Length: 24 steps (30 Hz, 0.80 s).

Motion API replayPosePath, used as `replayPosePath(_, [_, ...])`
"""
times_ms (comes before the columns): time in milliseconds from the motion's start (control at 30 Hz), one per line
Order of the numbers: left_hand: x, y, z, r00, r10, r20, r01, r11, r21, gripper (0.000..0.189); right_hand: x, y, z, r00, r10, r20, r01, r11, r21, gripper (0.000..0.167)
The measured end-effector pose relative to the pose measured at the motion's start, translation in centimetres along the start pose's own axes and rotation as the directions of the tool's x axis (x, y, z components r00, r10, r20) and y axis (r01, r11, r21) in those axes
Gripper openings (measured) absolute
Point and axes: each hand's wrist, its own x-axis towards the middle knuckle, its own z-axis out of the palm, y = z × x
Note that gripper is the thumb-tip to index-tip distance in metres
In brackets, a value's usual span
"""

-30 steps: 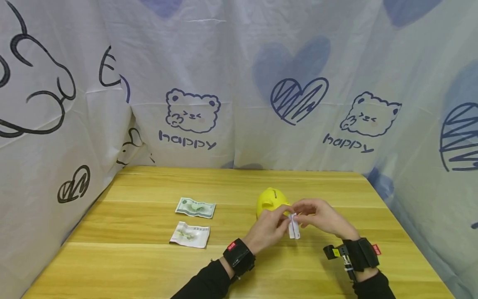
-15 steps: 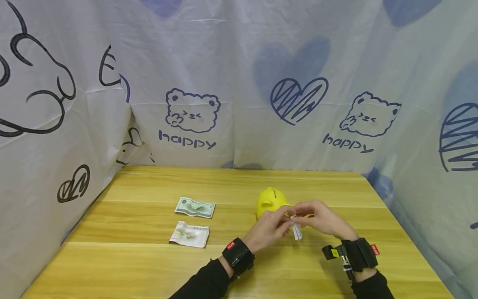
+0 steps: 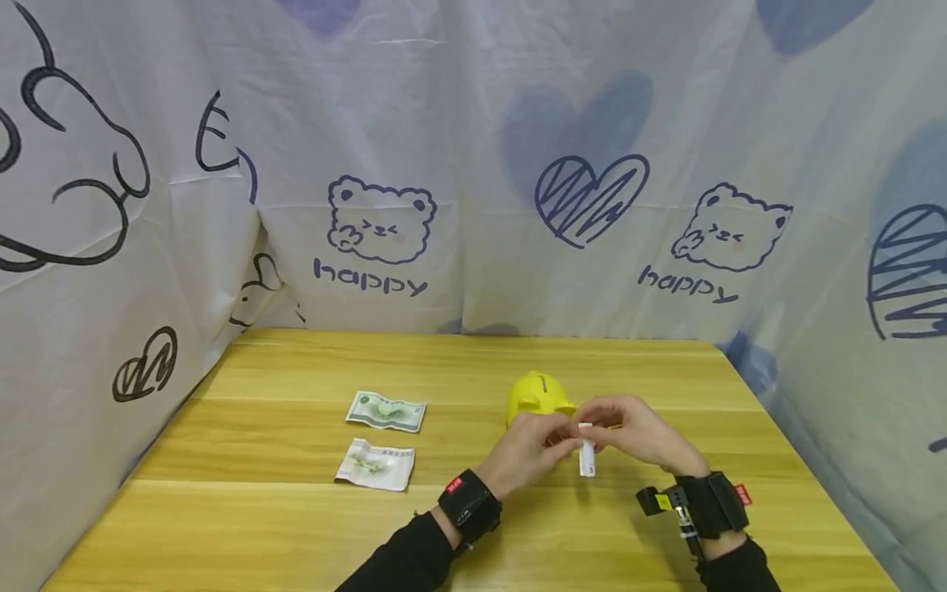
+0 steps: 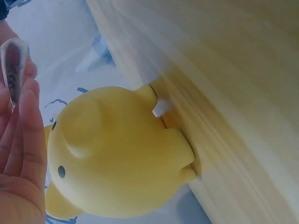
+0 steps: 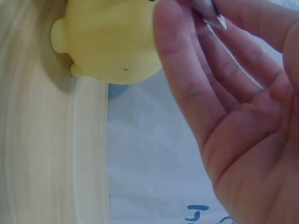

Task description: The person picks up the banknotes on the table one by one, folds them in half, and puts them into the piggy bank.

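A narrow folded banknote (image 3: 587,460) hangs upright between my two hands in the head view. My left hand (image 3: 527,450) pinches it from the left with thumb and fingertips. From the other side, the fingertips of my right hand (image 3: 639,432) pinch it too. The left wrist view shows the end of the folded note (image 4: 14,67) with its layers rounded into a loop. Just behind the hands stands a yellow piggy bank (image 3: 534,393), a slot on its top; its lower part is hidden by the hands. Its snout and eyes show in the left wrist view.
On the wooden table (image 3: 296,534), left of the hands, lie a green banknote (image 3: 386,411) and, nearer me, a pale creased banknote (image 3: 376,465). A white cloth (image 3: 473,304) with drawings hangs behind the table and along its sides.
The folded banknote has turned between my fingertips and now shows a narrower, flatter face. My hands have shifted only slightly. The piggy bank and the two loose banknotes have stayed put.
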Motion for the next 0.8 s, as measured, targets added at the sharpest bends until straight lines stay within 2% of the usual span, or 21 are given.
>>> replayPosePath(100, [0.0,0.1,0.0,1.0,0.012,-0.001,-0.012,1.0,0.022,0.009,-0.1,0.0,0.1,0.997,0.016,-0.074,-0.017,1.0,-0.007,0.026])
replayPosePath(300, [0.1,0.2,0.2,0.999,0.033,0.008,-0.034,0.999,0.031,0.012,0.0,0.1,0.3,0.977,0.052,-0.205,-0.051,0.999,0.009,0.027])
replayPosePath(533, [0.0,0.3,0.3,0.999,0.039,0.025,-0.039,0.999,0.023,0.021,0.2,0.1,0.6,0.962,0.088,-0.259,-0.08,0.996,0.039,0.021])
replayPosePath(800, [-0.1,0.3,0.6,1.0,0.026,-0.009,-0.026,0.998,0.064,0.02,0.4,-0.2,1.1,0.956,0.071,-0.285,-0.061,0.997,0.042,0.016])
